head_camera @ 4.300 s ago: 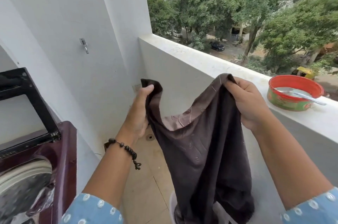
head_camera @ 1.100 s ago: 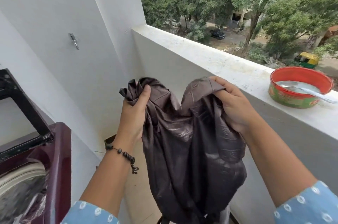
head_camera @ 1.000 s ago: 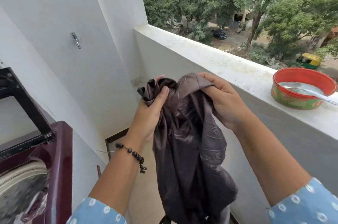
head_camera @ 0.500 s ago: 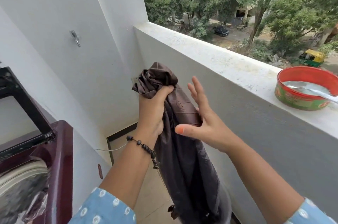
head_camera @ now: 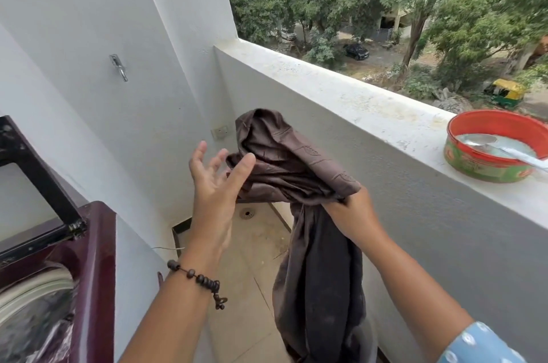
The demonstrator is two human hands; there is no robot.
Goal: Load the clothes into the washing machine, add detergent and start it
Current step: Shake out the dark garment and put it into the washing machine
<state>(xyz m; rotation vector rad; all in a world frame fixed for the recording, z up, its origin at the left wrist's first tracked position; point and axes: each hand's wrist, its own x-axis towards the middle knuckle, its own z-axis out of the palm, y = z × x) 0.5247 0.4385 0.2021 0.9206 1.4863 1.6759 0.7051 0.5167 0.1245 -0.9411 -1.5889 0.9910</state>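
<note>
A: Where's the garment (head_camera: pixel 299 184) now?

B: In the air over the balcony floor (head_camera: pixel 252 247), between the washing machine (head_camera: pixel 89 258) and the parapet ledge (head_camera: pixel 341 95). One dark brown piece, bunched at the top, its long tail hanging down past the bottom of the view.

A: Who has it?

B: The right hand (head_camera: pixel 353 214) pinches it at a gathered neck partway along. The left hand (head_camera: pixel 215 184) is spread, fingers straight, just beside the bunched end; I can't tell whether the fingertips touch the cloth. So the hands are apart.

A: That's a change, then.

B: Yes. Half a second ago the left hand gripped the bunched top and the right was the flat, open one. The cloth has passed from left to right. A second back, both held it.

A: Meaning for the job?

B: I'd judge she is gathering it into a bundle before dropping it in. The machine's lid (head_camera: pixel 32 184) stands raised at the left edge, so the drum is open, but this piece is not yet inside.

A: And the count?

B: One garment, one machine, two hands, one red tin (head_camera: pixel 495 155) on the ledge with one spoon (head_camera: pixel 504 149) lying in pale powder, probably detergent, untouched. One beaded bracelet (head_camera: pixel 198 279) on the left wrist.
</note>
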